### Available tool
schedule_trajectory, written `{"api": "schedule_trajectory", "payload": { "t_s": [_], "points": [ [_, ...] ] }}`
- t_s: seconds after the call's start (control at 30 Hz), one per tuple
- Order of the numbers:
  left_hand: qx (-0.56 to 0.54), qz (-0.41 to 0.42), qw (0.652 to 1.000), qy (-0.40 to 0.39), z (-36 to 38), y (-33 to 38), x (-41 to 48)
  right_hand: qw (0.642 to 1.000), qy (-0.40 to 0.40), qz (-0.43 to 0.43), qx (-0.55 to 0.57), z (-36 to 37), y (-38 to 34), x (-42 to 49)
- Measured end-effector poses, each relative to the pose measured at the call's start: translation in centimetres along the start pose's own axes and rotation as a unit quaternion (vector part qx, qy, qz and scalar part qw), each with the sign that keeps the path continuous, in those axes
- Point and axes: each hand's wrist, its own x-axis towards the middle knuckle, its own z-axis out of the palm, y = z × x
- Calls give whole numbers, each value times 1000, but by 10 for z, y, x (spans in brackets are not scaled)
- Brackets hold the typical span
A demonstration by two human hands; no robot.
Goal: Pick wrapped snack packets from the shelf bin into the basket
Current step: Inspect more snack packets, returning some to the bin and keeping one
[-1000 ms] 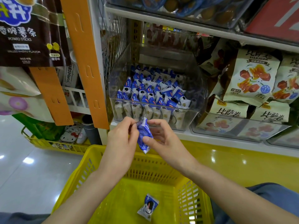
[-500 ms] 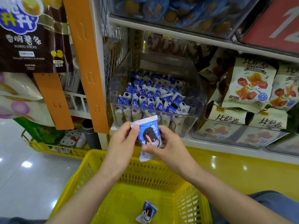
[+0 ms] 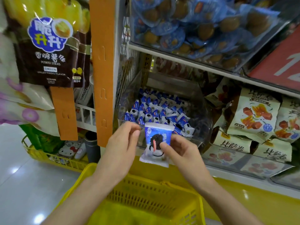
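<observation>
I see right hand gripping snack packet, thumb on front; left hand pinching top corner; both above yellow basket.

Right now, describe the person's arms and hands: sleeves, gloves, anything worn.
The left hand and right hand are bare: no gloves, rings or watch show. The left forearm and right forearm are bare too, with no sleeve in view down to the picture's lower edge. No marks or bandages show.
</observation>
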Motion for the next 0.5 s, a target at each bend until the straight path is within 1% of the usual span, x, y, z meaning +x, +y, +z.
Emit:
{"api": "schedule_trajectory", "payload": {
  "t_s": [0.07, 0.13, 0.23, 0.33, 0.37, 0.5],
  "points": [
    [79, 73, 994, 15, -7, -1, 13, 999, 49, -7, 7, -8, -7, 15],
    [158, 134, 978, 19, -10, -3, 29, 994, 109, -4, 9, -13, -14, 40],
    [254, 161, 953, -35, -6, -13, 45, 986, 163, 19, -20, -12, -15, 92],
    [328, 197, 920, -81, -4, -22, 49, 979, 184, 44, -81, 0, -10, 147],
    [342, 209, 913, -80, -3, -24, 49, 976, 186, 56, -101, 5, -7, 164],
    [333, 243, 911, -19, 0, -33, 51, 970, 158, 72, -169, 26, 9, 210]
  ]
}}
